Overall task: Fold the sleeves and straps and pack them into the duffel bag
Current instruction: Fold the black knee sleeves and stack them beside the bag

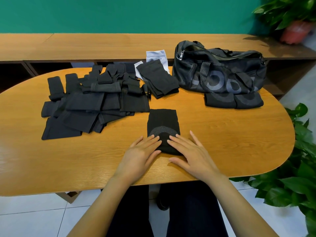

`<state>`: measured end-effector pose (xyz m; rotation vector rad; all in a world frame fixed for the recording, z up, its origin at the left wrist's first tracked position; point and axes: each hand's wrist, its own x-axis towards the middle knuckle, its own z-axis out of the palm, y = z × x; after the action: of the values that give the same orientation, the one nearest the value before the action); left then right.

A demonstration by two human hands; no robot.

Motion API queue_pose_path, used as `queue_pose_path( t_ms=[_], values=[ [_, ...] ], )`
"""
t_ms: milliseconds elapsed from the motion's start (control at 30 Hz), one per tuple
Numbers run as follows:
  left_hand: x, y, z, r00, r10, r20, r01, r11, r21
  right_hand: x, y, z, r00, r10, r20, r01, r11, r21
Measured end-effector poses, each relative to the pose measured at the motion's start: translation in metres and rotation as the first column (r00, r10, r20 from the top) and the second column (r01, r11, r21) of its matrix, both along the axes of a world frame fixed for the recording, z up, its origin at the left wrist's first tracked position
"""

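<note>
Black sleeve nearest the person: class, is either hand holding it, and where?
Nothing is gripped: the left hand and right hand lie flat, pressing the near end of the black sleeve.

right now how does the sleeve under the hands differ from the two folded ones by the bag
The sleeve lies stretched out long; the folded pair is short and compact. The sleeve lies in front of the person, with the left hand and right hand flat on its near end; the folded pair sits untouched beside the duffel bag. Both are black with a grey arc.
</note>
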<state>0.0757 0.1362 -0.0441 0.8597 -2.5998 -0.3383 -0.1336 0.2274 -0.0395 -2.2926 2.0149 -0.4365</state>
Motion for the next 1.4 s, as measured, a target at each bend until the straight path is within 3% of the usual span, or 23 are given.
queue_pose_path(
  t_ms=[300,600,800,933,1033,1167,1267,1400],
  values=[
    [0.0,0.004,0.007,0.997,-0.004,-0.078,0.006,1.0,0.021,0.001,0.001,-0.003,0.999,-0.043,0.014,0.045,0.993,-0.113],
    [0.005,0.003,0.005,0.992,-0.025,-0.12,0.026,1.0,0.008,0.001,0.003,-0.002,0.988,-0.059,0.144,0.081,0.985,-0.152],
    [0.005,0.001,0.006,0.973,0.075,-0.219,-0.081,0.996,-0.021,-0.002,0.002,-0.001,0.973,-0.089,0.211,0.137,0.965,-0.224],
    [0.0,0.002,0.008,0.94,0.21,-0.269,-0.179,0.974,0.136,0.002,0.0,0.005,0.955,-0.18,0.238,0.252,0.914,-0.32],
    [-0.009,0.002,0.012,0.924,0.299,-0.237,-0.254,0.946,0.202,0.006,-0.004,0.01,0.908,-0.294,0.298,0.366,0.902,-0.229],
    [-0.02,-0.001,0.015,0.89,0.392,-0.233,-0.337,0.91,0.243,0.008,-0.017,0.012,0.902,-0.359,0.24,0.417,0.867,-0.274],
    [-0.028,-0.006,0.014,0.881,0.427,-0.202,-0.369,0.889,0.272,0.009,-0.026,0.015,0.884,-0.412,0.222,0.457,0.863,-0.215],
    [-0.033,-0.006,0.012,0.882,0.436,-0.181,-0.411,0.898,0.16,0.006,-0.035,0.016,0.866,-0.457,0.2,0.485,0.866,-0.121]
  ],
)
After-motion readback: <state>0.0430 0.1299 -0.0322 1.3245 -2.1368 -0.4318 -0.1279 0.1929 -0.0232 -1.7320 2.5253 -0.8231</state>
